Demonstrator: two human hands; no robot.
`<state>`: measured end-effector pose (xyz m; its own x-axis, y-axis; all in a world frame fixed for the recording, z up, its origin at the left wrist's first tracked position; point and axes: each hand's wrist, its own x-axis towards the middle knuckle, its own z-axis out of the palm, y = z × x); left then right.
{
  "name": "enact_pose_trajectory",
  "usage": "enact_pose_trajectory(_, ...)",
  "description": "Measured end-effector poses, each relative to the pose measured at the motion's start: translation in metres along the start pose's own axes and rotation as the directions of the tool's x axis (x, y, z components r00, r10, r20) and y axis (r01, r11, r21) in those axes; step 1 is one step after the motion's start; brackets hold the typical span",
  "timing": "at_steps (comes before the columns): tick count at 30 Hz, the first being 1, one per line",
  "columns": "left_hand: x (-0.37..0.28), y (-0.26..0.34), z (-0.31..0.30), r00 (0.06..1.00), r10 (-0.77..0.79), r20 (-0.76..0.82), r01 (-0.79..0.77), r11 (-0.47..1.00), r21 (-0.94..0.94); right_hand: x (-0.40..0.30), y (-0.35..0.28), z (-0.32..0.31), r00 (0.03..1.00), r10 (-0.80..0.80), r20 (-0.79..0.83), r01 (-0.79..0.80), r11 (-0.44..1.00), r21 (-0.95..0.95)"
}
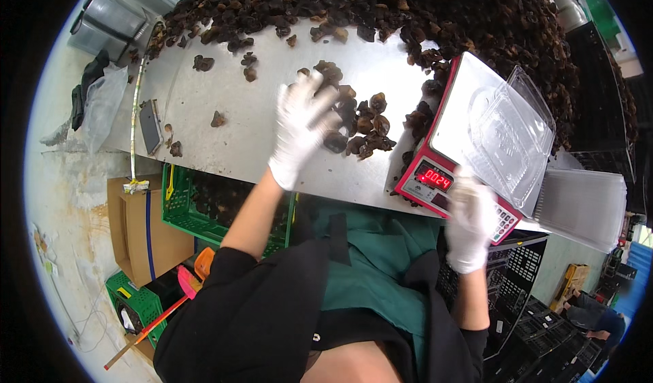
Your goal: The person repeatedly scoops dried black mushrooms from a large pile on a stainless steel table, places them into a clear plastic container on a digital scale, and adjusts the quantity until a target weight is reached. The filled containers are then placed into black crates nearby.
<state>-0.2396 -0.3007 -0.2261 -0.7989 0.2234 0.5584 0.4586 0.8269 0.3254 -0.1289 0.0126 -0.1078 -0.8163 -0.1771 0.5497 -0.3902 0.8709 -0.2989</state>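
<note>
My left hand (pixel 306 123), in a white glove, reaches over a small group of dark wood ear mushrooms (pixel 375 128) on the metal table (pixel 245 112). Its fingers are spread and blurred; whether they touch a piece cannot be told. My right hand (pixel 468 219), gloved too and blurred, is over the front edge of a red digital scale (pixel 423 179) whose display is lit; its fingers look curled, and their contents are hidden. A clear plastic clamshell box (pixel 510 133) lies opened on the scale's plate. Behind it spreads a large heap of the same mushrooms (pixel 490 21).
Stacked clear plastic boxes (pixel 581 204) stand right of the scale. A phone (pixel 150 127) lies at the table's left. Below are a green crate (pixel 204 225) and a cardboard box (pixel 173 240). Black crates (pixel 541 322) stand lower right, with another person (pixel 594 314) beyond.
</note>
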Motion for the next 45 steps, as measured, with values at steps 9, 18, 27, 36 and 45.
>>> enact_pose_trajectory(9, 0.053, -0.078, 0.012, 0.895, -0.142, 0.423, 0.381, 0.735, -0.56, -0.024, -0.059, 0.105, 0.84, 0.117, 0.531, -0.167, 0.985, 0.047)
enact_pose_trajectory(18, 0.027, -0.12, -0.012, 0.848, -0.48, 0.224, 0.455, 0.443, -0.773, -0.017, -0.055, 0.095, 0.819, 0.212, 0.532, -0.341, 0.927, 0.155)
enact_pose_trajectory(27, 0.059, -0.106, 0.012, 0.899, -0.321, 0.297, 0.421, 0.455, -0.784, -0.014, -0.059, 0.123, 0.848, 0.279, 0.451, -0.393, 0.901, 0.182)
enact_pose_trajectory(36, 0.027, -0.042, 0.021, 0.945, -0.046, 0.324, 0.17, 0.914, -0.367, 0.02, -0.047, 0.188, 0.799, 0.599, 0.06, -0.602, 0.797, 0.054)
enact_pose_trajectory(45, 0.002, 0.072, 0.047, 0.845, -0.522, 0.113, 0.432, 0.544, -0.719, 0.026, -0.062, 0.241, 0.569, 0.805, 0.167, -0.644, 0.31, 0.699)
